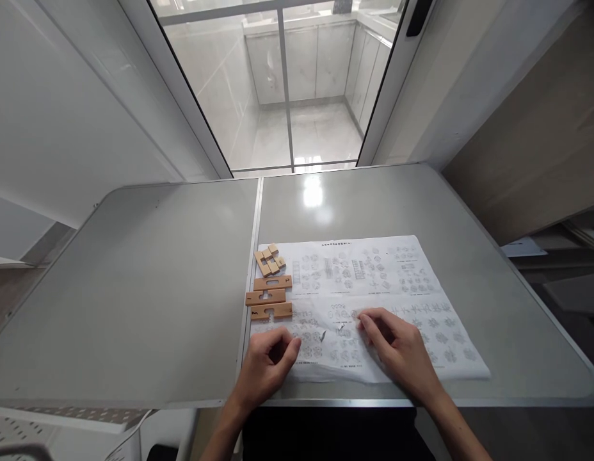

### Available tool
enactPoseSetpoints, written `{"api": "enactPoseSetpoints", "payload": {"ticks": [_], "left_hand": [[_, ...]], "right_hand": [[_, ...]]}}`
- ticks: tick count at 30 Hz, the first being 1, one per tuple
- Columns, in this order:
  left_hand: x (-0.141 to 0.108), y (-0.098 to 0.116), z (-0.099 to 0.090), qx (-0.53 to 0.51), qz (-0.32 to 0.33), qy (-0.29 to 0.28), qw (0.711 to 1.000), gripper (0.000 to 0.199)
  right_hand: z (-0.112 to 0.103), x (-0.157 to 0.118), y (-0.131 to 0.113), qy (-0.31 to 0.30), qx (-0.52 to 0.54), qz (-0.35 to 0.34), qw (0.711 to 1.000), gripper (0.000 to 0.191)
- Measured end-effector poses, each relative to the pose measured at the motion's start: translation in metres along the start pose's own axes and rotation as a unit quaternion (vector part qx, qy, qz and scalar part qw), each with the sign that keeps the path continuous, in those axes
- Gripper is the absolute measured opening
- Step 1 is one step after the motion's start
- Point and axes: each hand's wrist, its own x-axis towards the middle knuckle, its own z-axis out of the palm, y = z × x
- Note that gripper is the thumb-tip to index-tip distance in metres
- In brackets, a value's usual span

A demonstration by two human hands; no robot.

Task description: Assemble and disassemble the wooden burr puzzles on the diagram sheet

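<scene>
While the left hand (pixel 269 363) and right hand (pixel 397 346) are both over the printed sheet (pixel 321 298), fingers curled, it cannot be determined whether either grips anything. The sheet lies on the bench (pixel 134 288), near its front edge. Three wooden bars (pixel 278 296) with cut-outs lie along the sheet's left edge, just beyond the left hand. Pale wooden blocks (pixel 272 267) sit behind the bars. A glass door (pixel 283 70) stands beyond the bench.

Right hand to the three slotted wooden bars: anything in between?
Nothing visible blocks it. Between the right hand and the slotted wooden bars lies only the printed sheet; its small torn-looking spots seem too slight to obstruct. The left hand is on the bars' near side, off the direct line.
</scene>
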Motion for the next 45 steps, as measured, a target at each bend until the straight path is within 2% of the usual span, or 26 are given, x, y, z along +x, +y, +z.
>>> {"api": "enactPoseSetpoints", "payload": {"ticks": [12, 38, 45], "left_hand": [[0.002, 0.0004, 0.0031, 0.012, 0.025, 0.012, 1.0, 0.044], [-0.0019, -0.0026, 0.0073, 0.032, 0.009, 0.024, 0.999, 0.043], [-0.0011, 0.0003, 0.0071, 0.033, 0.021, 0.028, 0.999, 0.043]], "right_hand": [[0.0007, 0.0012, -0.0005, 0.006, -0.009, 0.0, 1.0, 0.037], [0.0022, -0.0019, 0.0031, -0.001, 0.005, 0.016, 1.0, 0.039], [0.005, -0.0041, 0.003, 0.007, -0.029, -0.008, 1.0, 0.037]]}}
